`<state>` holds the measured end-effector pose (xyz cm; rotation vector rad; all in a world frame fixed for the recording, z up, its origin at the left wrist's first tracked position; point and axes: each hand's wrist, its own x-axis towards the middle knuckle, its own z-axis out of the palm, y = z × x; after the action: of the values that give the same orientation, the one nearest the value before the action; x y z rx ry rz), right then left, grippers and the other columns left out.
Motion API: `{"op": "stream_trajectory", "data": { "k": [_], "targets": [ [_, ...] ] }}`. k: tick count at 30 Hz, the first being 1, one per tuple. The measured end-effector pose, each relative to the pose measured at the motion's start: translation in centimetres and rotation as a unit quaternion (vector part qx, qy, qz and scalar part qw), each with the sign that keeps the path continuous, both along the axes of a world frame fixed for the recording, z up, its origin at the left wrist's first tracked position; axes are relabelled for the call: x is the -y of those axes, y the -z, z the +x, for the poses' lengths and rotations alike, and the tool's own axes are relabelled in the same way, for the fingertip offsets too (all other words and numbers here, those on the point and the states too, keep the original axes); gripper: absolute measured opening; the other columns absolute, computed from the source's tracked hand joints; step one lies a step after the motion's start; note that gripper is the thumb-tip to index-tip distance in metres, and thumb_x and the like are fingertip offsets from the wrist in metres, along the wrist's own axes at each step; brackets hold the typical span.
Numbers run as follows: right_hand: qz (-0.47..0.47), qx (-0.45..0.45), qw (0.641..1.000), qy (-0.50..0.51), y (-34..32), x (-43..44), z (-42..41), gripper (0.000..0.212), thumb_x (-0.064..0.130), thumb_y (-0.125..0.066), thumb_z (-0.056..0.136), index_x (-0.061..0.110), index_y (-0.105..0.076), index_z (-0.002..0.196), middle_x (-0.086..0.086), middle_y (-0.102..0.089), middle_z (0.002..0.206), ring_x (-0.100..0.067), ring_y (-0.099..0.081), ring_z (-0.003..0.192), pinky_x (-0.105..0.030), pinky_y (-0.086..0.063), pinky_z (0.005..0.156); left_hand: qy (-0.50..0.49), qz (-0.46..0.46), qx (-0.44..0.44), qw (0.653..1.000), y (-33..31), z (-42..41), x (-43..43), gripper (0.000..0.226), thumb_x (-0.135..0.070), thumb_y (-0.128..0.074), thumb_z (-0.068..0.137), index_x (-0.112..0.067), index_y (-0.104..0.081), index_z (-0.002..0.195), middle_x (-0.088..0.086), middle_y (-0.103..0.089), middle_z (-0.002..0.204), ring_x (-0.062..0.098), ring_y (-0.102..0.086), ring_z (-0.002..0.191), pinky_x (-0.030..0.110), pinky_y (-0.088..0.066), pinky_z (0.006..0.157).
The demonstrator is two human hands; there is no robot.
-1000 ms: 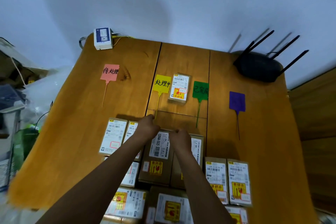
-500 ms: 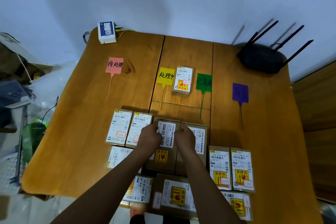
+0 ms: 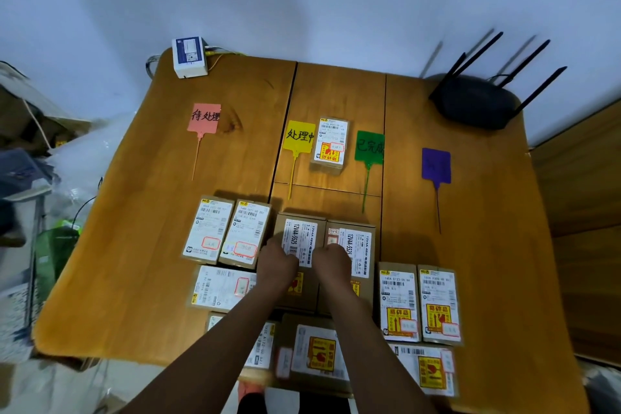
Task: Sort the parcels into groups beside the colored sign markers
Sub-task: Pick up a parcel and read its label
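Four sign markers lie on the wooden table: pink, yellow, green and purple. One labelled parcel sits between the yellow and green markers. Several more parcels crowd the near half of the table. My left hand grips the left edge of a brown parcel labelled 12V4A. My right hand grips its right edge, at the seam with a matching brown parcel. Both parcels lie flat on the table.
A white box with cables stands at the far left corner and a black router with antennas at the far right. Two white-labelled parcels lie left of my hands, two with fragile stickers to the right. Clutter and bags fill the floor at left.
Both hands have slid back toward me along the brown parcel, from its far edge to its middle. The parcels have not shifted.
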<state>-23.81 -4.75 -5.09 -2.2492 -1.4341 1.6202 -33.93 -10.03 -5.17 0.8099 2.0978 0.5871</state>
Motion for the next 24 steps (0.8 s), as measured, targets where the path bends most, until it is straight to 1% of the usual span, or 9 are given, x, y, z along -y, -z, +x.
{"op": "stream_trajectory", "data": {
  "k": [3,5,7,10,13,17,19,21,24],
  "targets": [
    [-0.028,-0.012,0.999,0.040,-0.2,-0.2,0.0,0.027,0.018,-0.050,0.094,0.001,-0.068,0.106,-0.012,-0.071,0.106,-0.027,-0.067,0.092,-0.027,-0.047,0.062,-0.001,0.002,-0.003,1.000,0.1,0.0,0.1,0.023,-0.008,-0.062,0.083,-0.015,-0.067,0.104,-0.001,-0.073,0.094,0.019,-0.072,0.091,0.012,-0.042,0.053],
    [-0.050,-0.031,0.995,0.083,-0.3,-0.5,0.3,0.026,0.022,-0.052,0.092,0.004,-0.070,0.099,-0.011,-0.074,0.099,-0.027,-0.070,0.087,-0.034,-0.058,0.072,0.010,0.000,-0.012,1.000,-0.7,0.0,-0.1,0.010,-0.010,-0.062,0.087,-0.018,-0.064,0.090,-0.008,-0.067,0.081,0.017,-0.069,0.085,0.013,-0.039,0.054],
    [-0.056,-0.054,0.992,0.103,-0.8,-0.6,0.5,0.029,0.029,-0.053,0.091,0.006,-0.071,0.092,-0.009,-0.075,0.092,-0.027,-0.071,0.085,-0.036,-0.056,0.076,0.000,-0.006,-0.017,1.000,-1.7,0.0,-0.2,0.011,-0.009,-0.061,0.091,-0.017,-0.056,0.085,-0.006,-0.058,0.080,0.014,-0.060,0.082,0.016,-0.038,0.056],
    [-0.045,-0.086,0.987,0.129,-1.7,-0.8,0.5,0.033,0.037,-0.053,0.087,0.011,-0.070,0.076,-0.007,-0.075,0.082,-0.029,-0.072,0.083,-0.038,-0.055,0.078,-0.024,-0.019,-0.024,0.999,-2.5,-0.4,-0.6,0.007,-0.003,-0.058,0.089,-0.007,-0.060,0.095,0.006,-0.062,0.091,0.019,-0.059,0.089,0.021,-0.039,0.059],
    [-0.040,-0.114,0.981,0.151,-3.0,-1.0,-0.1,0.033,0.035,-0.054,0.085,0.010,-0.073,0.077,-0.008,-0.076,0.080,-0.029,-0.071,0.079,-0.042,-0.057,0.079,-0.061,0.007,-0.016,0.998,-3.6,-0.8,-0.5,0.017,-0.003,-0.058,0.087,-0.005,-0.065,0.102,0.011,-0.070,0.100,0.028,-0.066,0.096,0.027,-0.044,0.062],
    [0.012,-0.154,0.971,0.180,-5.8,-0.8,-1.0,0.026,0.027,-0.049,0.093,0.013,-0.069,0.083,-0.008,-0.073,0.090,-0.025,-0.067,0.082,-0.040,-0.051,0.076,-0.083,0.083,-0.016,0.993,-6.1,-1.8,0.0,0.015,-0.014,-0.064,0.089,-0.010,-0.068,0.102,0.006,-0.071,0.098,0.022,-0.065,0.090,0.029,-0.045,0.070],
    [0.052,-0.176,0.965,0.186,-7.1,-0.7,-1.4,0.024,0.026,-0.048,0.093,0.017,-0.069,0.087,-0.003,-0.074,0.093,-0.021,-0.067,0.085,-0.039,-0.051,0.080,-0.085,0.124,-0.018,0.988,-8.1,-2.3,0.2,0.012,-0.010,-0.061,0.091,-0.008,-0.068,0.101,0.001,-0.069,0.096,0.020,-0.062,0.085,0.026,-0.041,0.066],
    [0.091,-0.198,0.957,0.190,-9.4,-0.2,-1.9,0.021,0.025,-0.048,0.092,0.020,-0.069,0.089,0.003,-0.074,0.094,-0.019,-0.067,0.089,-0.039,-0.053,0.084,-0.095,0.160,-0.004,0.983,-10.9,-3.0,0.9,0.022,-0.002,-0.056,0.092,-0.009,-0.068,0.109,-0.004,-0.066,0.098,0.019,-0.063,0.085,0.025,-0.045,0.064],
    [0.139,-0.238,0.940,0.201,-14.5,1.0,-2.8,0.017,0.018,-0.051,0.096,0.028,-0.063,0.089,0.008,-0.068,0.092,-0.012,-0.062,0.084,-0.035,-0.050,0.077,-0.112,0.212,0.059,0.969,-14.5,-4.5,1.7,0.040,0.006,-0.050,0.091,-0.008,-0.068,0.123,0.002,-0.073,0.115,0.019,-0.068,0.105,0.032,-0.056,0.088]
  ]
}}
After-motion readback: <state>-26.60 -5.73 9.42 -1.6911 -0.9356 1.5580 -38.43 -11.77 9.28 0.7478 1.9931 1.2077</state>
